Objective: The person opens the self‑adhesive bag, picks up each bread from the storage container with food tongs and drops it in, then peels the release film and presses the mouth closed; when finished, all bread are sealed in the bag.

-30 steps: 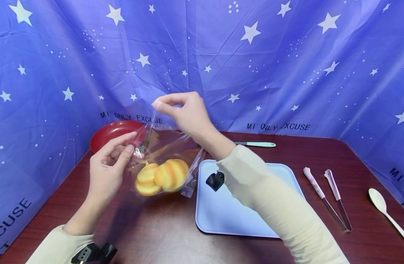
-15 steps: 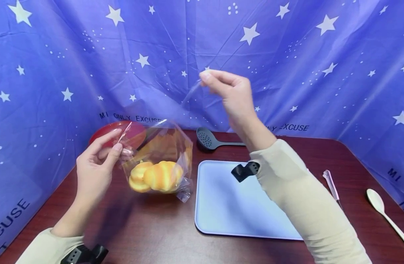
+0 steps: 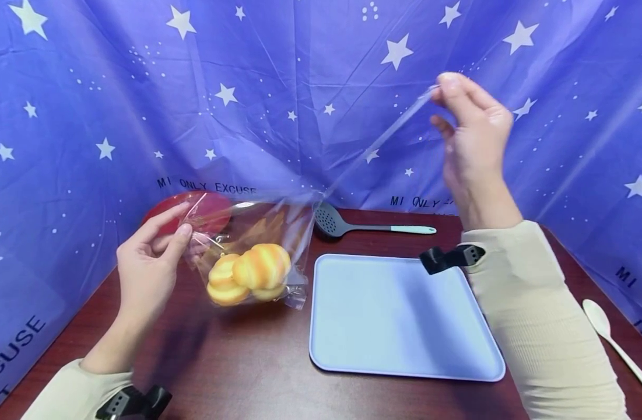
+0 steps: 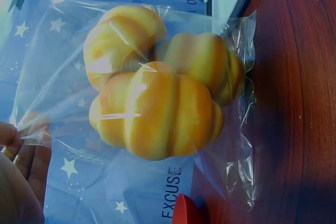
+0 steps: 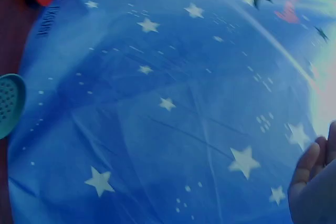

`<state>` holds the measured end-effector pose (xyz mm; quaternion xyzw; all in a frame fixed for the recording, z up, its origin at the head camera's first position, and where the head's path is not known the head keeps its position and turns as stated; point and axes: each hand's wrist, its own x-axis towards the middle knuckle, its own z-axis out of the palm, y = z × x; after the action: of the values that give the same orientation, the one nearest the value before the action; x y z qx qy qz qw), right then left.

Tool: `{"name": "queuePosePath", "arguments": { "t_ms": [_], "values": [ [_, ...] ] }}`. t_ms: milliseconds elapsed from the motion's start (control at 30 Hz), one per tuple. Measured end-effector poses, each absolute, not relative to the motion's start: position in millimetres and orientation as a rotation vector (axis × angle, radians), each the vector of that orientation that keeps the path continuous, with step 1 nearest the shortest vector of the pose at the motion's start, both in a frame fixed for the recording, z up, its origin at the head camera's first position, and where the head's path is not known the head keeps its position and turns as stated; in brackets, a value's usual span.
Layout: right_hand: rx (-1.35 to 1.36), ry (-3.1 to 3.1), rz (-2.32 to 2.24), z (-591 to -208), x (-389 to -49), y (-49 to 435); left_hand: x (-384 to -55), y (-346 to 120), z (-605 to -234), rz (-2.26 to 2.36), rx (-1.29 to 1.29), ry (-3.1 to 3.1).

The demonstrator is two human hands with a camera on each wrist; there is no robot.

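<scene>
In the head view a clear plastic bag [image 3: 268, 217] hangs at the left of the table, just above its surface or touching it. Inside lie yellow bread rolls [image 3: 261, 266]; three rolls [image 4: 157, 111] show in the left wrist view. My left hand [image 3: 147, 271] pinches the bag's left edge between thumb and fingers. High on the right, my right hand [image 3: 478, 131] pinches the end of a thin clear plastic strip [image 3: 396, 122]. That strip runs taut and slanting down towards the bag's upper right corner. Only part of the right hand [image 5: 315, 184] appears in the right wrist view.
A light blue tray [image 3: 404, 315] lies right of the bag. Behind it is a grey slotted ladle [image 3: 327, 221] with a mint handle. A red bowl [image 3: 216, 211] stands at the back left, a cream spoon [image 3: 597, 321] at the right. A starry curtain [image 3: 321, 70] encloses the table.
My right hand has moved up and far to the right, drawing the clear strip out long. My left hand and the bag have shifted slightly left. The slotted ladle has come into sight.
</scene>
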<state>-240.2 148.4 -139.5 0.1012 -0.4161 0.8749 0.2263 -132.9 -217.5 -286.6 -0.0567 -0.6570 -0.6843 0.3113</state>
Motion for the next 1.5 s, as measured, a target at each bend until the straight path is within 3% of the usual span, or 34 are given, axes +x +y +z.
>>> {"name": "queuePosePath", "arguments": {
  "t_ms": [167, 300, 733, 1167, 1500],
  "values": [
    [0.151, -0.966, 2.458, -134, -242, 177, -133, -217, -286, -1.824, -0.101, -1.716],
    [0.241, -1.227, 2.351, -149, -238, 176, -133, -216, -284, -1.851, -0.069, -1.699],
    [0.7, -2.296, 1.625, -210, -190, 137, -140, -210, -281, -1.831, -0.057, -1.704],
    [1.276, -2.327, 1.651, -247, -126, 67, -148, -207, -279, -1.85, -0.071, -1.702],
    [1.263, -2.635, 1.686, -296, -114, 30, -149, -209, -278, -1.86, -0.085, -1.708]
  ]
}}
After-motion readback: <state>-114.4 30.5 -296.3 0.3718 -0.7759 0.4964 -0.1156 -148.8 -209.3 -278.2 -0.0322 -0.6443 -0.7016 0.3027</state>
